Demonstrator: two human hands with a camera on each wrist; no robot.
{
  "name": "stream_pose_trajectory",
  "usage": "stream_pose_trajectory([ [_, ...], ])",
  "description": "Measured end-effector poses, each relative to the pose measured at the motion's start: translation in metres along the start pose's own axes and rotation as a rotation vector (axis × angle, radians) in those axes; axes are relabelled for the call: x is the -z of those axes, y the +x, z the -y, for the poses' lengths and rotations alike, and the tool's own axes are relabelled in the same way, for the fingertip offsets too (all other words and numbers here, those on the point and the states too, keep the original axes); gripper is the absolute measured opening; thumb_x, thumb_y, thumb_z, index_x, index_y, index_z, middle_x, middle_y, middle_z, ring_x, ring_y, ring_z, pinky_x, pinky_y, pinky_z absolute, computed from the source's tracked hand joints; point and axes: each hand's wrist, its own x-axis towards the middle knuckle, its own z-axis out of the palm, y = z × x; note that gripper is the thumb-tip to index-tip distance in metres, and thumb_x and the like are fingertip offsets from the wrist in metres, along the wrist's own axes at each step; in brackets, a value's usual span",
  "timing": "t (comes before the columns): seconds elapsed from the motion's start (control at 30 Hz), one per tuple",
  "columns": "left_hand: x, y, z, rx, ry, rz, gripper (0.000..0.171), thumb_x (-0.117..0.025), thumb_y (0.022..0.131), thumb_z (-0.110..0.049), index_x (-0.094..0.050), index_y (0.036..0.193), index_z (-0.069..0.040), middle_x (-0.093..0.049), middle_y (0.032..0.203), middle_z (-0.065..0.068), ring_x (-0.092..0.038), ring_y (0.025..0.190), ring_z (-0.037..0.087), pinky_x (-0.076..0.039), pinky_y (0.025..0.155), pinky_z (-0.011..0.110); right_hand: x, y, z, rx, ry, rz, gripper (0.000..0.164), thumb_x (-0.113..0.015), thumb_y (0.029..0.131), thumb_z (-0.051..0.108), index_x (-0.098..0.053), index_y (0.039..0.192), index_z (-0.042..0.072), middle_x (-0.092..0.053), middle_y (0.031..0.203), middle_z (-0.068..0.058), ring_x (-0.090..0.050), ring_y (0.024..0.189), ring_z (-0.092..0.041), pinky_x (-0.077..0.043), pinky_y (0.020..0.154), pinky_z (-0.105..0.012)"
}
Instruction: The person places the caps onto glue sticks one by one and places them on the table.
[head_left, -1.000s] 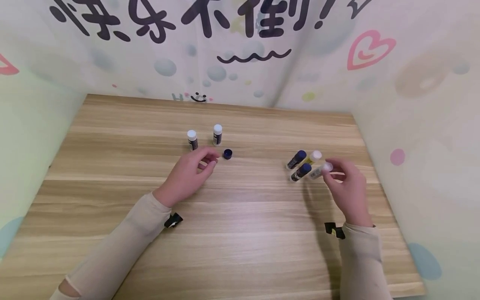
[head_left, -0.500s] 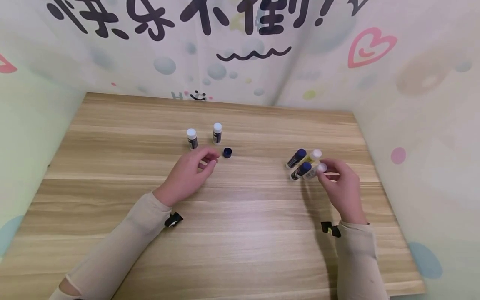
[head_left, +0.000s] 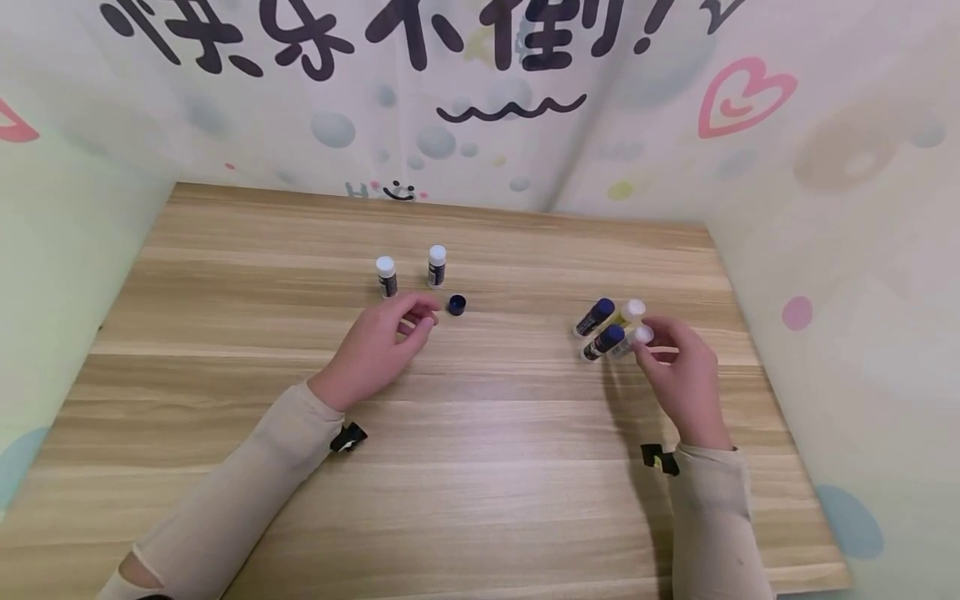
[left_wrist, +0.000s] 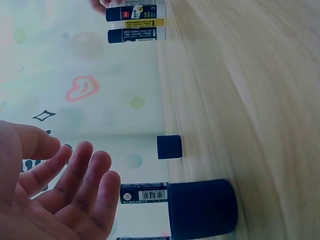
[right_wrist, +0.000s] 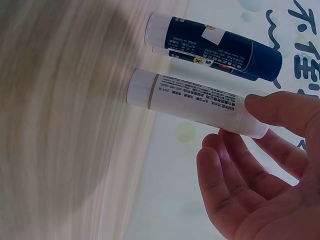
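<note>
On the right side of the table, my right hand (head_left: 684, 379) pinches the top of a white glue stick (right_wrist: 195, 102) between thumb and fingers. The stick stands beside two blue-capped glue sticks (head_left: 595, 317) and a yellow-labelled one with a white cap (head_left: 633, 310). My left hand (head_left: 378, 346) hovers at centre left with relaxed, slightly bent fingers and nothing in them. Just past its fingertips lies a small dark blue cap (head_left: 457, 305). A second blue cap (left_wrist: 202, 209) shows large in the left wrist view; in the head view the left hand hides it.
Two white-topped glue sticks with dark labels stand behind the left hand, one to the left (head_left: 386, 277) and one farther back (head_left: 437, 267). The wooden table (head_left: 480, 500) meets printed cloth walls (head_left: 495, 142) at the back and sides.
My right hand has shifted slightly left, bringing the white glue stick up against the group, and then held still. My left hand has stayed in place.
</note>
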Motion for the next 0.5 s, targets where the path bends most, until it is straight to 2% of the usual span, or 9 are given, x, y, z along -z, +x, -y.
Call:
stream_pose_trajectory([
  [0.27,0.016,0.001,0.001,-0.032,-0.033,-0.124,0.018,-0.058,0.102,-0.016,-0.063,0.119,-0.012,-0.066,0.106,-0.002,-0.06,0.096,0.009,-0.054,0.083,0.03,0.006,0.0,0.001,-0.013,-0.004,-0.017,0.034,-0.074,0.091,0.01,-0.066,0.123,0.005,-0.068,0.112,-0.009,-0.067,0.096,-0.023,-0.058,0.079,-0.039],
  [0.37,0.023,0.002,0.001,-0.028,-0.036,-0.173,0.019,-0.059,0.102,-0.017,-0.063,0.119,-0.012,-0.065,0.106,-0.003,-0.06,0.095,0.01,-0.054,0.083,0.031,0.009,-0.001,0.004,-0.019,-0.012,-0.028,0.036,-0.074,0.091,0.01,-0.065,0.126,0.006,-0.066,0.116,-0.01,-0.066,0.098,-0.025,-0.058,0.08,-0.044],
  [0.5,0.033,0.003,0.001,-0.011,-0.025,-0.208,0.022,-0.06,0.101,-0.017,-0.062,0.122,-0.01,-0.065,0.106,-0.001,-0.06,0.095,0.011,-0.054,0.083,0.033,0.014,-0.004,0.012,0.006,-0.005,-0.098,0.036,-0.074,0.09,0.006,-0.066,0.125,0.006,-0.065,0.119,-0.011,-0.065,0.099,-0.025,-0.058,0.079,-0.033],
])
